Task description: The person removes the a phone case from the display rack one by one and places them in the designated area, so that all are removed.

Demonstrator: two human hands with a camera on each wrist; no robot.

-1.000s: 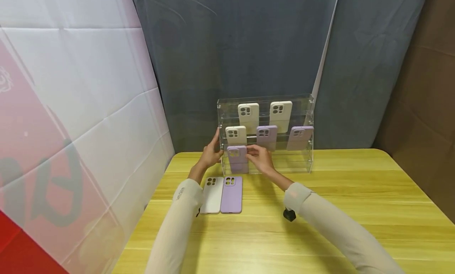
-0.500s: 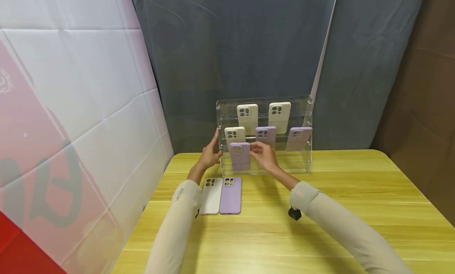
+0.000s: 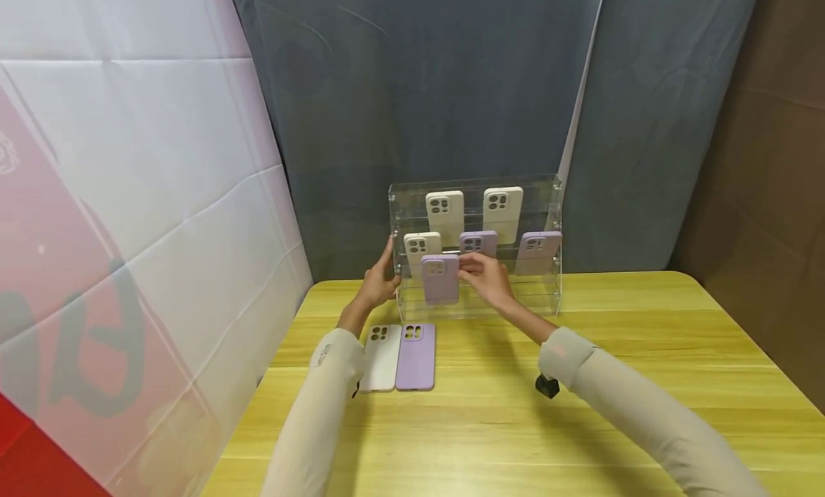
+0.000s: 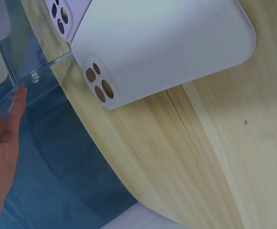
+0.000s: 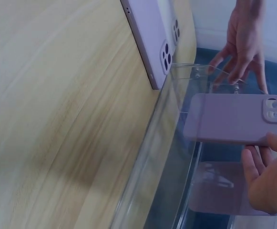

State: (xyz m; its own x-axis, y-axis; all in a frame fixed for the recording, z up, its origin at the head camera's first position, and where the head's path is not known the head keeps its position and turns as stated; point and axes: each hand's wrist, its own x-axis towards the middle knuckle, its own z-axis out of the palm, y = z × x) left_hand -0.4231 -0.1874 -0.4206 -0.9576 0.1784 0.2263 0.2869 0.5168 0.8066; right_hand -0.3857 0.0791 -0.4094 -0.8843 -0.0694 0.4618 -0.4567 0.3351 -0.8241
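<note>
My right hand (image 3: pixel 491 278) pinches the right edge of a lilac phone case (image 3: pixel 440 281) between thumb and fingers. The case stands upright in front of the lower tiers of a clear acrylic display stand (image 3: pixel 477 185), its lower end above the bottom tier; the right wrist view shows this held case (image 5: pixel 224 117) from the side. At the stand's left end, my left hand (image 3: pixel 376 286) rests against the side panel with its fingers extended and spread. The left wrist view catches only part of that left hand (image 4: pixel 4 143), fingertips at the clear panel.
A white phone case (image 3: pixel 382 359) and a lilac one (image 3: pixel 415 359) lie side by side on the wooden table (image 3: pixel 612 382) before the stand. Two white cases stand on an upper tier; below are a white case (image 3: pixel 412 245) and two lilac ones, one at the right end (image 3: pixel 540 251).
The lilac case in my right hand has come up and to the right from its spot at the lower left of the stand. My left hand stays at the side panel.
</note>
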